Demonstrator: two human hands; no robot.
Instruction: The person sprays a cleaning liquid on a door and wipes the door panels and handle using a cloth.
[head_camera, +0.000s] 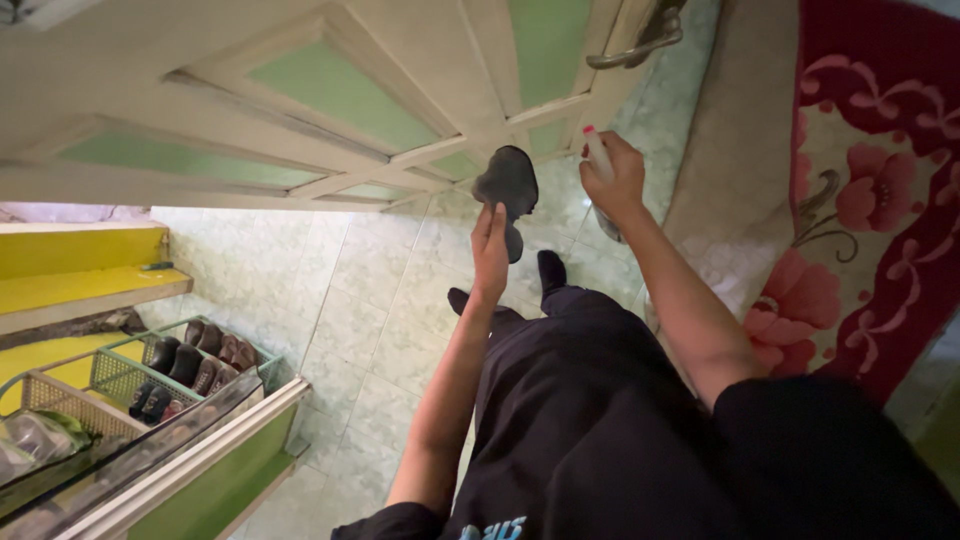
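Pale green floor tiles (370, 290) run beneath a cream door (420, 90) with green glass panes. Her left hand (490, 245) pinches a dark, crumpled cloth (508, 185) against the door's lower edge; the right hand (615, 175) grips a white spray bottle (598, 155) just beside it. Shoes (190, 365) fill a wire rack (120, 375) at the floor's left edge.

We are wearing a black short-sleeved top (830, 450) with pale lettering at its hem, loose black trousers (590, 400) and what are looking like dark socks (550, 268); both forearms are showing bare.
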